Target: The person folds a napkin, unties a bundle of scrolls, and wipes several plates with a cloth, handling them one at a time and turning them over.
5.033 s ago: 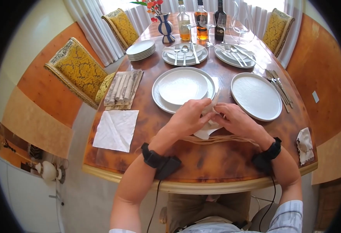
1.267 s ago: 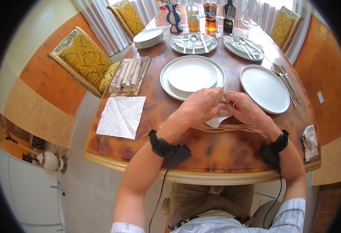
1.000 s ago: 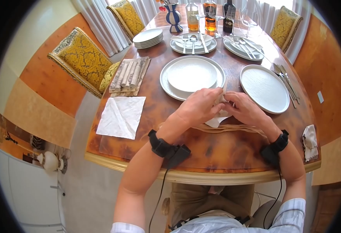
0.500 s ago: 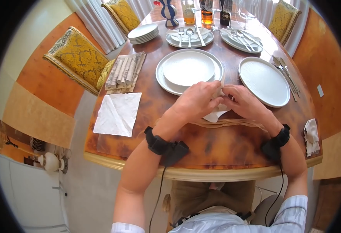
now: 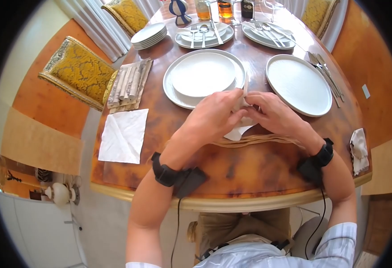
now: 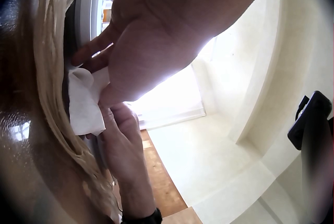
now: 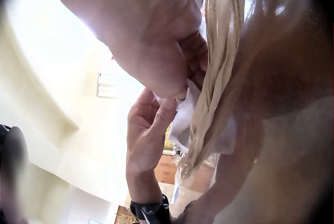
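Both hands meet over the near middle of the table, just in front of the stacked white plates [image 5: 204,77]. My left hand [image 5: 213,111] and my right hand [image 5: 278,114] pinch a gathered white cloth napkin [image 5: 239,130] between thumbs and fingers. One loose corner of it hangs toward me, and a narrow end points up past the fingertips. Most of the gathered part is hidden by the hands. Beneath it, a bundle of beige strands [image 5: 260,140] lies across the wood; in the right wrist view the strands [image 7: 222,36] run close beside the napkin [image 7: 183,122].
An unfolded white napkin [image 5: 123,136] lies at left, below rolled cloths [image 5: 131,82]. A large plate [image 5: 298,85] and cutlery [image 5: 327,78] are at right, a crumpled cloth [image 5: 359,152] near the right edge. Two set places [image 5: 205,42], a plate stack [image 5: 149,36] and bottles [image 5: 225,10] stand farther back.
The head view has tilted down and shifted, so the table's things sit differently in it. Both hands stay together on the napkin, with only slight finger movement.
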A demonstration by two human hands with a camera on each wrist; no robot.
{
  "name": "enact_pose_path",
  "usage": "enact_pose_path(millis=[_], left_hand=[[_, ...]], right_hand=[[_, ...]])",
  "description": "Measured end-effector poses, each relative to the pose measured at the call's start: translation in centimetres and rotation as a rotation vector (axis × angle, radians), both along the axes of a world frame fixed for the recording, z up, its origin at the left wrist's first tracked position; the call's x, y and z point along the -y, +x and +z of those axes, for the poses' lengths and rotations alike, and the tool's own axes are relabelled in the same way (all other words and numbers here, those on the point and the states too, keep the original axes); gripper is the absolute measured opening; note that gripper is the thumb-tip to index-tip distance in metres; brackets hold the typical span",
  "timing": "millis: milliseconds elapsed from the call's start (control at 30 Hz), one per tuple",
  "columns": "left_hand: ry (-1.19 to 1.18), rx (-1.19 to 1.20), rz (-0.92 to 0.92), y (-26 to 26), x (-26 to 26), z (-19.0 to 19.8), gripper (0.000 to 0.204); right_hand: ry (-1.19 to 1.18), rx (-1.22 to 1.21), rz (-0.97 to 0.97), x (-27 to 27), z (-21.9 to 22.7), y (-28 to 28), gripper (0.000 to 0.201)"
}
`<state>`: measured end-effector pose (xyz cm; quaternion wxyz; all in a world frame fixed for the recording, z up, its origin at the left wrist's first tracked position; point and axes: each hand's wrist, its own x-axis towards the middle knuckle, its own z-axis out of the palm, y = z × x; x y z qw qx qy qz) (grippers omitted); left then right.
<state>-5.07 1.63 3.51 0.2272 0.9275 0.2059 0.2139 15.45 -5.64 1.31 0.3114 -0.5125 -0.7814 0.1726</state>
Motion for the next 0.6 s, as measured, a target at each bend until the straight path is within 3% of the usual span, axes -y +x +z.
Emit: enact_pose_path(millis=[600], left_hand=[[-0.087, -0.033, 0.052, 0.31, 0.17, 0.59, 0.024]], right_hand=[[0.107, -0.025, 0.025, -0.20, -0.89, 0.27, 0.019]])
